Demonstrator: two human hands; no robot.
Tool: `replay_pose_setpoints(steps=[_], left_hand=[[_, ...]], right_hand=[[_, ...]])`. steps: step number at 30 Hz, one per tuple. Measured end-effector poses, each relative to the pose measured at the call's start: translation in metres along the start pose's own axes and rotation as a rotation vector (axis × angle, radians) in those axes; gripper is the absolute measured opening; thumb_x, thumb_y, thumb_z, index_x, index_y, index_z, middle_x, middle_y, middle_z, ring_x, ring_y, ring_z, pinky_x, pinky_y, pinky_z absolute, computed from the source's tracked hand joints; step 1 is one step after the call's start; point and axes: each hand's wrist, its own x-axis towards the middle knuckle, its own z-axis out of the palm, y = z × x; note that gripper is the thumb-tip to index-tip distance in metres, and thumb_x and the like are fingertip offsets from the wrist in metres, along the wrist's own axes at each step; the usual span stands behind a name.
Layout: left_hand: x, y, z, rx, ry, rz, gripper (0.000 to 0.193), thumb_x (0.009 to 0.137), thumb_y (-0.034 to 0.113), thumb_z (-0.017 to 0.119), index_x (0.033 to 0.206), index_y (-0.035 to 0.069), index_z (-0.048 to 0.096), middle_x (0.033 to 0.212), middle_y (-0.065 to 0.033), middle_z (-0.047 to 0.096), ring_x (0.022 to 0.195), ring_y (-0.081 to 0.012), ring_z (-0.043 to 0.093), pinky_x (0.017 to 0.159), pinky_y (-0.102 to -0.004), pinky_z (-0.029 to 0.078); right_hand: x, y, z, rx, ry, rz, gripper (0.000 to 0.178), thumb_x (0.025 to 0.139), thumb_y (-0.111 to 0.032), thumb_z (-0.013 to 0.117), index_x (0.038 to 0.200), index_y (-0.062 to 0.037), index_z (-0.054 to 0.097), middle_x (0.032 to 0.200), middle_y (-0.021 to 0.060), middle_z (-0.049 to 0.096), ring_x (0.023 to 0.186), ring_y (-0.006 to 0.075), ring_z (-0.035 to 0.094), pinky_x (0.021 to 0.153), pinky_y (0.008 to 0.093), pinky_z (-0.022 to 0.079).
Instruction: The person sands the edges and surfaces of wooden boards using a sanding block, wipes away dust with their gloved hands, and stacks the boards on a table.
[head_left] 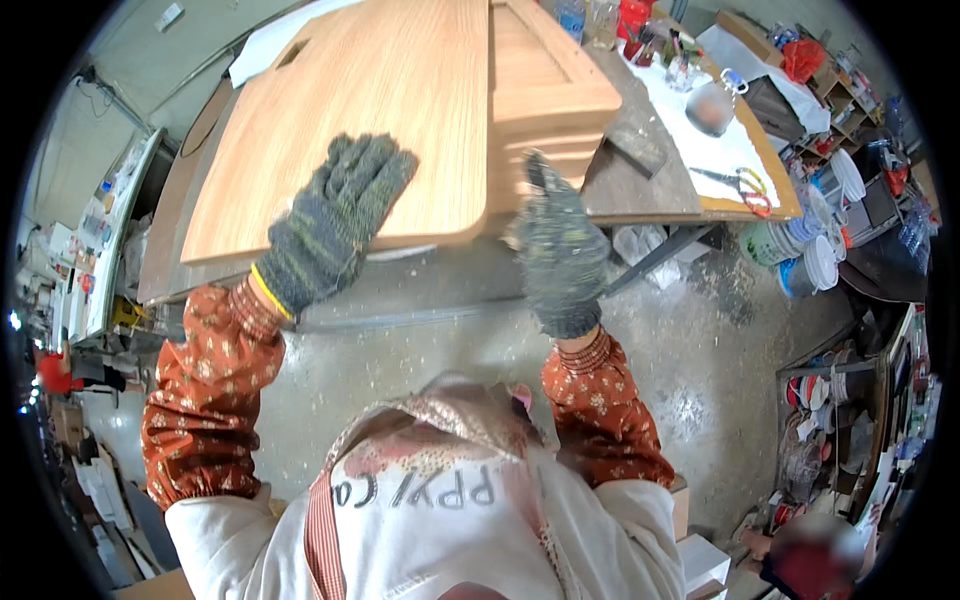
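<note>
A pale wooden panel (400, 90) with rounded corners and a small slot lies on the worktable, its near edge overhanging the front. My left hand (335, 215), in a dark grey-green knitted glove, rests flat on it near that edge, fingers stretched out and close together. To the right of the panel's near corner is my right hand (562, 255), gloved alike and slightly smeared by motion. Its fingers point away from me, apart from the panel's top face, and nothing shows in them. Partly under the panel lies a second wooden piece (555, 105) with a recessed frame.
On the worktable (670, 200) at the right lie red-and-yellow-handled scissors (745, 188) and a round metal container (710, 108). Bottles (572, 18) stand behind. Several buckets (820, 265) are on the floor at right. Shelves (840, 400) line the right side; another person (815, 555) is at lower right.
</note>
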Motion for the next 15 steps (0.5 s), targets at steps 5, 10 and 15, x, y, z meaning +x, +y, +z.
replay_pose_setpoints(steps=[5, 10, 15], left_hand=[[0.011, 0.008, -0.005, 0.056, -0.040, -0.024, 0.076, 0.070, -0.004, 0.053, 0.142, 0.006, 0.034, 0.144, -0.0197, 0.036, 0.135, -0.0346, 0.033, 0.115, -0.0475, 0.021], [0.039, 0.028, 0.009, 0.109, -0.038, -0.081, 0.066, 0.077, 0.003, 0.053, 0.140, 0.003, 0.035, 0.140, -0.0243, 0.038, 0.131, -0.0383, 0.037, 0.112, -0.0497, 0.024], [0.068, 0.037, 0.021, 0.100, -0.051, -0.111, 0.065, 0.078, 0.005, 0.055, 0.139, 0.000, 0.033, 0.136, -0.0270, 0.040, 0.128, -0.0412, 0.039, 0.111, -0.0520, 0.024]], right_hand=[[0.026, -0.026, -0.024, -0.079, -0.214, -0.060, 0.032, 0.092, -0.010, 0.055, 0.123, -0.0030, 0.058, 0.109, 0.0088, 0.066, 0.080, 0.0157, 0.061, 0.073, 0.0301, 0.051], [0.040, -0.017, -0.057, -0.562, -0.471, -0.288, 0.032, 0.089, -0.010, 0.055, 0.119, 0.0007, 0.058, 0.120, 0.0108, 0.061, 0.081, 0.0267, 0.060, 0.071, 0.0372, 0.049], [0.059, -0.010, -0.077, -0.509, -0.648, -0.095, 0.034, 0.085, -0.007, 0.058, 0.118, 0.0011, 0.058, 0.123, 0.0171, 0.058, 0.083, 0.0309, 0.062, 0.075, 0.0398, 0.050]])
